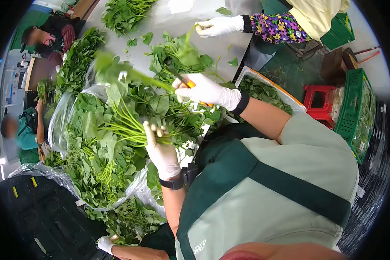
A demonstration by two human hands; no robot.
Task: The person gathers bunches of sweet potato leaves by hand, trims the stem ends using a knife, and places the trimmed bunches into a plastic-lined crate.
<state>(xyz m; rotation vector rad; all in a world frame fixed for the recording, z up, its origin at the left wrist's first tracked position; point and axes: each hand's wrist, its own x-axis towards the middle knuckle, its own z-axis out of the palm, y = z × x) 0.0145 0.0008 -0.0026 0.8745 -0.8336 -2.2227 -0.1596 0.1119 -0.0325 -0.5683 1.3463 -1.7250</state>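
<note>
My left hand, in a white glove, is closed round a bunch of green stems whose leaves point left. Above it, my right hand, also gloved, grips an orange-handled cutting tool and a leafy stem. That stem reaches up and left, its leaves blurred. Beneath both hands lies a large heap of leafy greens, partly on clear plastic. The tool's blade is only partly visible.
A co-worker's gloved hand holds a stem across the metal table. Another gloved hand is at the bottom left. People sit at the left. A white box of leaves, a red stool and a green crate stand right.
</note>
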